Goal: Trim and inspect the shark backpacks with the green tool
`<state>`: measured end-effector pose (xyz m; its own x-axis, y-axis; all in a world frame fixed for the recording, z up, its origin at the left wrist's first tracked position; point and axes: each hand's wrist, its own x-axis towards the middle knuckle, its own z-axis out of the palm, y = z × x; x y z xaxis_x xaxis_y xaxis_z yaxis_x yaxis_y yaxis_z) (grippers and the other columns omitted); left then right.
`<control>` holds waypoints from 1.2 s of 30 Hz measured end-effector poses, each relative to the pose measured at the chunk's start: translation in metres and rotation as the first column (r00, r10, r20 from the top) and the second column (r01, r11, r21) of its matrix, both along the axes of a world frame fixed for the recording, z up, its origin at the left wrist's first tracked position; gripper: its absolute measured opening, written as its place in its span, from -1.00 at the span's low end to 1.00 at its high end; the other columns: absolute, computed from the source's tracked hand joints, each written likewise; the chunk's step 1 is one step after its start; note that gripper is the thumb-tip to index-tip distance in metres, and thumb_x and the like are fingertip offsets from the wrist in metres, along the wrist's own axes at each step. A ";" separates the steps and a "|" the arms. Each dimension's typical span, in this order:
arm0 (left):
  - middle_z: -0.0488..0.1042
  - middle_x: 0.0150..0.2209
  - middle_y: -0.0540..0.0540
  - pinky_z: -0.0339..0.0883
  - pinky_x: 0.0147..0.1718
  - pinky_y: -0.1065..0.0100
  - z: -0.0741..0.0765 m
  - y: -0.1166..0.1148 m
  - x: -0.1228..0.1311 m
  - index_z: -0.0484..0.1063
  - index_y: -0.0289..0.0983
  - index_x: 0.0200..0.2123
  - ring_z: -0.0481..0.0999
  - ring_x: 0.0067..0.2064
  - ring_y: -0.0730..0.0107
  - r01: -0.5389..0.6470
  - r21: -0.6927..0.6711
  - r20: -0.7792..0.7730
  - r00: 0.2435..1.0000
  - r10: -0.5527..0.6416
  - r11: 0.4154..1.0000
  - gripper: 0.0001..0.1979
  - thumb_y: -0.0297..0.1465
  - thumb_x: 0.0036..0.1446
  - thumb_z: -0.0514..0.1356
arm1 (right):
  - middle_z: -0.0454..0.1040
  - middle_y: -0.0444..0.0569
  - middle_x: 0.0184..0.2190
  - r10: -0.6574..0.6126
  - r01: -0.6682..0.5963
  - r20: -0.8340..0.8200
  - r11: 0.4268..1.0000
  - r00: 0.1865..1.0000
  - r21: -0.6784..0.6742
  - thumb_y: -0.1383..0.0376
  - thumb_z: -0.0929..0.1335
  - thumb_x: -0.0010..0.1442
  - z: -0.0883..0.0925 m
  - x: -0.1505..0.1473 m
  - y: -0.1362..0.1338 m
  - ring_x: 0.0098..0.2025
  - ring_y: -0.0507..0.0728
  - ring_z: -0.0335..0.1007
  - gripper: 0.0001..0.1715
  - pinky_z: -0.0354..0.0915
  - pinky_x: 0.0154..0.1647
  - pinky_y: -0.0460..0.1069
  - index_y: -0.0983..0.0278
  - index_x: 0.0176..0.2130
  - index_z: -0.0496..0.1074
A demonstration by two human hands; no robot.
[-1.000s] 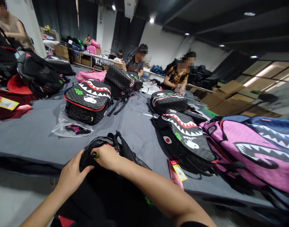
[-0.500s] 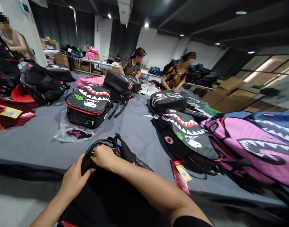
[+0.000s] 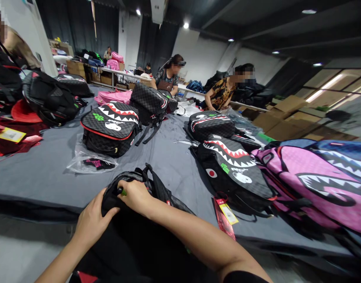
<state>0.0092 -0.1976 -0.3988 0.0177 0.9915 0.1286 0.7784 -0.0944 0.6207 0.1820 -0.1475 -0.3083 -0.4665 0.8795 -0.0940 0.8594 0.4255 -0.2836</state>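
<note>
Head view: work on the black fabric backpack (image 3: 136, 239) looks unfinished, left fingers (image 3: 98, 199) grasping its edge, right fingers (image 3: 128, 185) clenched around, perhaps, a green-and-black handle (image 3: 123, 192).

A grey table (image 3: 165, 157) holds backpacks (image 3: 111, 133), a plastic bag (image 3: 77, 162) — red packaging (image 3: 27, 133), apparently.

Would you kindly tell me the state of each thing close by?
Left hand: gripping the held bag
Right hand: closed on a green-and-black item
Held bag: open or shut unclear
Plastic pouch: holding a dark item
Red tag: lying down
Nearer pink bag: lying front up
</note>
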 end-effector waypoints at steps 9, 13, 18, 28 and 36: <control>0.44 0.19 -0.20 0.41 0.07 0.07 -0.006 0.001 -0.002 0.17 -0.22 0.26 0.47 0.18 0.01 -0.005 0.013 0.005 1.000 0.005 1.000 -0.36 -0.05 0.20 0.10 | 0.63 0.00 -0.26 0.189 -0.189 0.012 0.982 0.982 -0.012 0.36 0.31 0.23 -0.009 -0.001 0.010 -0.18 0.18 0.55 -0.71 0.24 -0.29 -0.02 0.18 -0.10 0.55; 0.45 0.17 -0.21 0.43 0.05 0.08 -0.007 0.002 -0.002 0.19 -0.23 0.25 0.48 0.17 0.00 0.001 0.030 -0.023 1.000 0.000 1.000 -0.36 -0.04 0.20 0.10 | 0.63 -0.05 -0.24 0.136 -0.136 -0.010 0.991 0.991 -0.012 0.27 0.31 0.30 -0.007 0.000 0.008 -0.18 0.12 0.55 -0.74 0.26 -0.27 -0.06 0.17 -0.05 0.52; 0.47 0.15 -0.23 0.45 0.02 0.06 -0.005 0.003 -0.001 0.20 -0.25 0.25 0.51 0.13 -0.03 0.001 0.040 -0.021 1.000 0.000 0.999 -0.36 -0.07 0.19 0.12 | 0.62 0.02 -0.24 0.030 -0.030 -0.008 1.000 1.000 0.006 0.23 0.28 0.33 -0.003 -0.010 0.005 -0.20 0.16 0.55 -0.73 0.27 -0.28 -0.04 0.24 -0.06 0.50; 0.48 0.13 -0.23 0.44 0.02 0.08 -0.003 0.003 0.001 0.20 -0.22 0.24 0.51 0.13 -0.03 -0.019 0.014 -0.034 0.999 0.019 1.000 -0.37 -0.06 0.20 0.13 | 0.60 -0.09 -0.20 0.188 -0.187 -0.019 0.981 0.982 0.054 0.29 0.33 0.30 -0.011 0.001 0.009 -0.19 0.10 0.53 -0.72 0.16 -0.32 -0.06 0.13 0.01 0.42; 0.45 0.17 -0.23 0.44 0.04 0.08 -0.006 0.003 0.000 0.20 -0.22 0.25 0.49 0.16 -0.01 -0.018 0.025 -0.039 0.999 0.019 1.000 -0.35 -0.03 0.19 0.12 | 0.55 -0.02 -0.25 0.444 -0.466 0.170 0.875 0.880 0.128 0.33 0.26 0.34 -0.002 0.006 0.017 -0.31 0.10 0.47 -0.76 0.04 -0.47 -0.03 0.25 -0.01 0.39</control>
